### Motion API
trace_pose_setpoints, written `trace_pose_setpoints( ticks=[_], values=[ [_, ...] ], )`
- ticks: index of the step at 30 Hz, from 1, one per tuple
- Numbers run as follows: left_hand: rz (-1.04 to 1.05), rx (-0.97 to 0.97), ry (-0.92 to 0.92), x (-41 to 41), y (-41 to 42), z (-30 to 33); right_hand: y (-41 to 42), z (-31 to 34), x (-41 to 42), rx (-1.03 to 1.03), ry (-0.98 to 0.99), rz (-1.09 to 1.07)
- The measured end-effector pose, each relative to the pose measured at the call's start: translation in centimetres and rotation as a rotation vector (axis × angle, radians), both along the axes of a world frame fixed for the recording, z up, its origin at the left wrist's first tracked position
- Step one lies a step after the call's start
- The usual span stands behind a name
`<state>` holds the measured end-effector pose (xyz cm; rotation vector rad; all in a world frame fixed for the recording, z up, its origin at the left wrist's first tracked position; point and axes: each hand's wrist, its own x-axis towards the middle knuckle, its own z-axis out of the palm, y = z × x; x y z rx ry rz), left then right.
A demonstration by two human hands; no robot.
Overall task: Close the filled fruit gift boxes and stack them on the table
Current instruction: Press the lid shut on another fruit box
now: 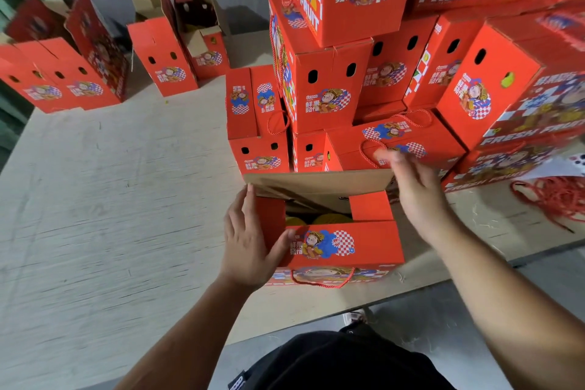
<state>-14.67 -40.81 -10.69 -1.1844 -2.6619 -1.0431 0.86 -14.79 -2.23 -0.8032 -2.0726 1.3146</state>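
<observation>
A red fruit gift box [345,244] stands at the table's near edge with its top partly open and yellow fruit [329,218] showing inside. Its near lid flap lies down, and the brown far flap [319,182] stands up. My left hand [250,247] rests on the box's left end flap, thumb on the near flap and fingers straight. My right hand [411,187] hovers at the far flap's right corner with fingers spread and blurred. A tall stack of closed red boxes [329,85] rises right behind.
Several open red boxes [161,57] stand along the far left of the pale wooden table [110,199]. A tangle of red cord handles [550,196] lies at the right. The table's edge runs just under the box.
</observation>
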Motion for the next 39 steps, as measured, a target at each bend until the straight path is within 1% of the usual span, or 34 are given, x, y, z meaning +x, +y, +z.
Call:
trace_pose_setpoints(
  ticks=[2,3,6,7,8,9,10,11,12,14,15,16,19,21,23,24,26,29,36,38,39],
  values=[
    [-0.002,0.052,-0.046,-0.1,-0.1,0.0,1.0,0.3,-0.4,0.102,-0.265,0.156],
    [-0.008,0.102,-0.050,0.0,-0.2,0.1,1.3,0.2,-0.3,0.129,-0.338,0.206],
    [0.010,0.334,-0.079,0.0,-0.5,0.3,2.0,-0.5,0.3,0.089,-0.414,0.315],
    [0.047,0.373,-0.104,-0.2,-0.4,0.7,1.9,-0.8,0.6,0.071,-0.451,0.355],
    [0.081,0.372,-0.098,-0.6,-0.2,1.3,1.7,-1.4,0.9,0.100,-0.505,0.394],
    [0.088,0.335,-0.048,-1.2,0.0,2.0,1.2,-2.0,1.1,0.170,-0.566,0.427],
    [0.046,0.269,0.024,-2.0,0.3,2.5,0.6,-2.7,1.2,0.240,-0.599,0.448],
    [-0.041,0.170,0.072,-2.7,0.7,3.1,0.1,-3.2,1.2,0.290,-0.606,0.448],
    [-0.140,0.022,0.064,-3.3,1.1,3.7,-0.2,-3.4,1.3,0.320,-0.593,0.434],
    [-0.280,-0.332,-0.014,-4.0,2.2,4.5,-0.3,-3.3,1.3,0.419,-0.583,0.404],
    [-0.312,-0.461,-0.003,-4.2,2.7,4.7,-0.2,-3.1,1.3,0.498,-0.590,0.393],
    [-0.322,-0.529,0.051,-4.4,3.1,4.8,-0.1,-2.9,1.1,0.575,-0.591,0.382],
    [-0.316,-0.570,0.224,-5.4,4.1,5.6,0.0,-2.5,0.2,0.738,-0.607,0.375],
    [-0.318,-0.635,0.280,-5.8,4.5,5.3,0.0,-2.7,-0.1,0.806,-0.726,0.415],
    [-0.329,-0.699,0.262,-5.5,4.3,4.6,0.0,-3.4,0.0,0.817,-0.821,0.447],
    [-0.333,-0.693,0.222,-5.2,4.1,4.1,-0.1,-3.9,0.2,0.796,-0.843,0.461],
    [-0.318,-0.643,0.167,-4.6,3.6,3.2,-0.6,-4.8,0.5,0.722,-0.838,0.475],
    [-0.245,-0.598,0.179,-3.8,3.4,2.5,-1.2,-5.3,1.0,0.657,-0.819,0.445],
    [-0.202,-0.594,0.203,-3.7,4.0,2.3,-1.4,-5.0,0.4,0.683,-0.856,0.409],
    [-0.163,-0.536,0.193,-3.4,3.8,2.4,-1.7,-5.2,0.5,0.705,-0.847,0.373],
    [-0.123,-0.471,0.178,-3.1,3.6,2.4,-2.0,-5.2,0.5,0.714,-0.842,0.351]
  ],
)
